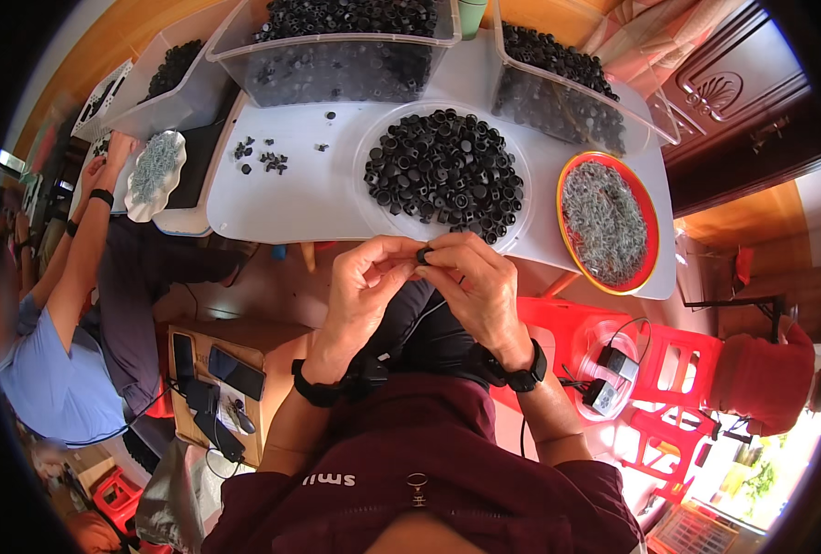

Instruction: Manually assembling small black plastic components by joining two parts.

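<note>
One small black plastic part (422, 256) sits between the two bare hands, touching the fingertips of both, just off the near edge of the counter (281, 208). The left hand (373, 282) pinches it from the left with thumb and forefinger; the right hand (477, 282) pinches it from the right, so neither is clearly nearer. Its long axis cannot be told, as the fingers cover most of it.

Straight beyond both hands, a little to the right, lies a heap of black plastic caps and sockets (443, 171), too many to count, in one round, clear plastic tray (378, 214). Farther right, and nearer the right hand, is one red oval bowl with a yellow rim (648, 217), full of tiny translucent pieces (604, 226), also beyond counting. To the left, well apart from the left hand, is a scatter of loose black parts (267, 162), its pieces too small to count surely. Three clear plastic bins of black parts stand along the back: one at left (156, 115), one in the middle (336, 83), one at right (558, 115)
</note>
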Available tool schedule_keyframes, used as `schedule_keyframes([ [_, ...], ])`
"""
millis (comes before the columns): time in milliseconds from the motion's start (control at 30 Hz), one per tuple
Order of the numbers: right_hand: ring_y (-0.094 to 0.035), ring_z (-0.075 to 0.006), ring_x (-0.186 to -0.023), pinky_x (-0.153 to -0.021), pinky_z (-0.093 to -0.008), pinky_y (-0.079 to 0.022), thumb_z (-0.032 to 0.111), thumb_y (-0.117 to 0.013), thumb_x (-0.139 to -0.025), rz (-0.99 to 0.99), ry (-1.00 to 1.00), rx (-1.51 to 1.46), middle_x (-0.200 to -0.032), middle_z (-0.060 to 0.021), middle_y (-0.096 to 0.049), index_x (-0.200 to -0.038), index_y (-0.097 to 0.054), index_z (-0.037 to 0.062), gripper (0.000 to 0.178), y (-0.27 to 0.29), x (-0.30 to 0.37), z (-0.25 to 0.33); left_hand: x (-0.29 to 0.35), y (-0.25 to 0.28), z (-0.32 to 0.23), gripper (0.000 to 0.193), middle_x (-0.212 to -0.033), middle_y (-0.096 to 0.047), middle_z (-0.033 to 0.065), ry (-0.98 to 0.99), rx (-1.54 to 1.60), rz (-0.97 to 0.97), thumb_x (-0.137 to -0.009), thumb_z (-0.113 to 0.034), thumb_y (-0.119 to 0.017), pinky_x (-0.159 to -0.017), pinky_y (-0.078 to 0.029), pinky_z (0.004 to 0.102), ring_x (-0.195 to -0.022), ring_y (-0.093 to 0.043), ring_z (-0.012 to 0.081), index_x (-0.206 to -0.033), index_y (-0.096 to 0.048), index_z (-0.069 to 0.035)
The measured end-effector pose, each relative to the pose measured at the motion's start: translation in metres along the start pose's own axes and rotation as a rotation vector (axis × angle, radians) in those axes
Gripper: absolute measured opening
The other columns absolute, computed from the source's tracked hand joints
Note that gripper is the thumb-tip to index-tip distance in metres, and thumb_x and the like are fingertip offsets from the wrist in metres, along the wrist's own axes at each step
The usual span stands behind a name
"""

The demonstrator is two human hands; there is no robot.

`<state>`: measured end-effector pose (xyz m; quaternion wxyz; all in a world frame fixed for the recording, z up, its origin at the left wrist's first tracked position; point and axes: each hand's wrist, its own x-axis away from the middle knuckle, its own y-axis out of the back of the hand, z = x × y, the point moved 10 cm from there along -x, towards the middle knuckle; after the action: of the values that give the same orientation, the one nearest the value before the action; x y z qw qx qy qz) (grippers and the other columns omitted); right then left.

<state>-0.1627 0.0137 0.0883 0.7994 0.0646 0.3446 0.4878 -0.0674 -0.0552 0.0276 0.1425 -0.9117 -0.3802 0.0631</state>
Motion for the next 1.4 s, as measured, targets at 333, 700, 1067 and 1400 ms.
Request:
schedule_keyframes([
  [333, -0.058, -0.0264, -0.071, -0.059, -0.0338, -0.049, -0.002, -0.069, -0.069, -0.036, 0.007, 0.062, -0.084, -0.0097, -0.056, -0.086, -0.057, 0.0021, 0.021, -0.002, -0.001, 0.0, 0.003, -0.015, -0.007, 0.031, -0.108, -0.057, 0.0121, -0.094, -0.086, 0.0, -0.084, 0.014, -0.043, -0.09, -0.045, 0.0273, -0.1, -0.058, 0.0162, -0.114, -0.048, 0.008],
  [700, -0.06, -0.0193, -0.068, -0.057, -0.0277, -0.051, -0.005, -0.068, -0.07, -0.075, 0.008, 0.094, -0.085, -0.008, -0.058, -0.085, -0.058, 0.0026, 0.019, -0.001, -0.008, -0.007, -0.002, -0.02, -0.009, 0.04, -0.105, -0.057, 0.0108, -0.111, -0.166, -0.054, -0.079, 0.019, -0.034, -0.09, -0.043, 0.0264, -0.099, -0.057, 0.0145, -0.114, -0.048, 0.005],
  [1067, -0.061, -0.0165, -0.069, -0.059, -0.0265, -0.05, -0.002, -0.068, -0.07, 0.046, -0.233, -0.067, -0.085, -0.0079, -0.056, -0.087, -0.059, 0.0005, 0.02, 0.019, -0.02, -0.033, 0.005, -0.007, 0.001, 0.044, -0.115, -0.052, 0.0131, -0.021, -0.01, -0.084, -0.08, 0.014, -0.045, -0.09, -0.045, 0.0285, -0.098, -0.058, 0.0161, -0.123, -0.043, 0.003],
  [1400, -0.062, -0.018, -0.09, -0.067, -0.0265, -0.055, 0.001, -0.067, -0.074, -0.495, 0.327, 0.433, -0.096, -0.01, -0.061, -0.104, -0.062, 0.0043, 0.03, 0.158, -0.135, 0.032, 0.014, 0.02, 0.01, 0.027, -0.11, -0.056, 0.0103, 0.066, 0.0, -0.1, -0.085, 0.003, -0.052, -0.082, -0.047, 0.0268, -0.09, -0.061, 0.0153, -0.111, -0.054, 0.004],
])
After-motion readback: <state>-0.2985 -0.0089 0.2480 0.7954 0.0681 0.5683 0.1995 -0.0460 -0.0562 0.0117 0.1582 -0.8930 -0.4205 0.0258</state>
